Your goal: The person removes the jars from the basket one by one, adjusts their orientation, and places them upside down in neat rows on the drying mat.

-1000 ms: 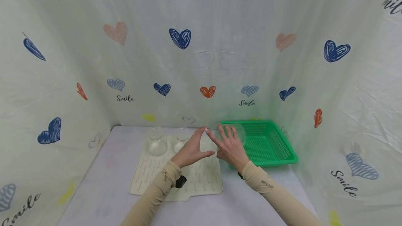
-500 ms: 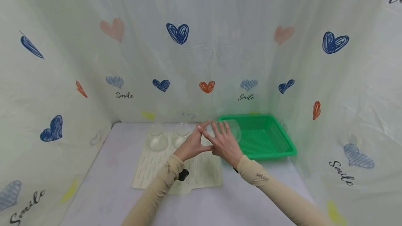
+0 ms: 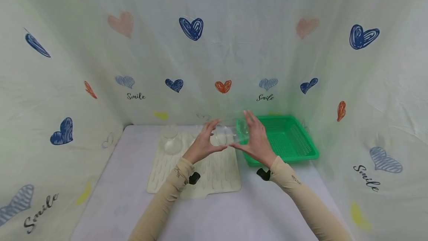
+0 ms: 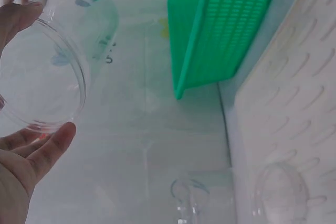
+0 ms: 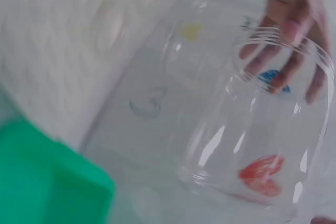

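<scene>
A clear jar point(image 3: 230, 133) hangs on its side above the table, between my hands. My left hand point(image 3: 202, 144) grips its mouth end, with thumb and fingers at the ringed rim point(image 4: 79, 77). In the right wrist view that left hand point(image 5: 294, 19) has its thumb near the rim and its fingers showing through the clear wall. My right hand point(image 3: 257, 140) holds the other side of the jar, thumb in front and fingers behind. Only a small bit of the right hand shows at the lower corner of the right wrist view. The jar's transparency blurs its outline.
Two clear glass vessels, one a jar point(image 3: 172, 144), stand on the cream ridged drying mat point(image 3: 160, 179), partly hidden by my left hand. A green perforated basket point(image 3: 312, 151) stands right of the mat. Printed curtains point(image 3: 200, 62) enclose the back and sides of the table point(image 3: 214, 218).
The right hand has turned from lying over the jar to a thumb-and-fingers hold beside it. The hands drew close, then parted. The jar has shifted slightly left, its ringed rim now visible.
</scene>
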Demonstrator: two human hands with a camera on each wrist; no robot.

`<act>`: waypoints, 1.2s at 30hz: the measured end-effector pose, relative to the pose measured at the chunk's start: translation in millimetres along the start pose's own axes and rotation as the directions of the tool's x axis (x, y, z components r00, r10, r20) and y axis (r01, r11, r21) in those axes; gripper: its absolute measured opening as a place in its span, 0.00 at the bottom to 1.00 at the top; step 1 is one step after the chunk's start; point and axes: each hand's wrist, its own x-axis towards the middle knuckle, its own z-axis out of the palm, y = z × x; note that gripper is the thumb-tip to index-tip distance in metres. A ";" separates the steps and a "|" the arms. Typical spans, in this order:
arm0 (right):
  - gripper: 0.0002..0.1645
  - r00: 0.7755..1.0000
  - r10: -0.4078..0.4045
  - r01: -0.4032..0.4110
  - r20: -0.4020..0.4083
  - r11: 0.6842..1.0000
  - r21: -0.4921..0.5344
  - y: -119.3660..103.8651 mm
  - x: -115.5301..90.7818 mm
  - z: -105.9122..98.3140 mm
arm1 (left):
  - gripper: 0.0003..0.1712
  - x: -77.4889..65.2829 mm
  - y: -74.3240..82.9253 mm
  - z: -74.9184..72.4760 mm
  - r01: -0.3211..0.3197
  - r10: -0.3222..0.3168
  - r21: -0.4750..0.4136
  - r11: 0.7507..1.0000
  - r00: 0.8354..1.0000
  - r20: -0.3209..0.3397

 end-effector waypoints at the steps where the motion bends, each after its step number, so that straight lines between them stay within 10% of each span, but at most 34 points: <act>1: 0.66 0.995 0.101 -0.102 0.015 0.985 0.141 2.8 -0.5 -2.2 | 0.57 -0.7 0.7 -1.6 0.000 -0.001 -0.007 1.000 1.000 -0.008; 3: 0.60 0.953 0.288 -0.303 0.097 0.869 0.392 7.6 -1.6 -4.8 | 0.58 -2.4 2.1 -3.3 0.006 -0.006 -0.006 1.000 1.000 -0.017; 5: 0.53 0.883 0.405 -0.463 0.236 0.673 0.576 10.7 -1.4 -5.8 | 0.58 -4.1 3.5 -4.0 0.007 -0.007 -0.014 1.000 1.000 -0.015; 9: 0.49 0.762 0.396 -0.637 0.513 0.317 0.702 15.1 -7.1 -1.2 | 0.57 -11.2 5.4 -1.2 0.020 -0.019 -0.017 1.000 1.000 0.008; 13: 0.47 0.719 0.295 -0.684 0.629 0.144 0.715 16.8 -9.2 5.0 | 0.58 -15.3 6.1 -0.6 0.042 -0.041 -0.014 0.999 0.999 0.015; 26: 0.50 0.722 0.331 -0.669 0.608 0.109 0.735 20.8 -4.2 6.3 | 0.57 -12.2 5.2 -4.7 0.026 -0.024 -0.026 0.999 0.998 0.059; 36: 0.51 0.761 0.416 -0.617 0.497 0.226 0.754 7.0 -0.9 12.2 | 0.55 -45.7 -4.1 -13.0 0.171 -0.168 -0.020 0.985 0.982 0.089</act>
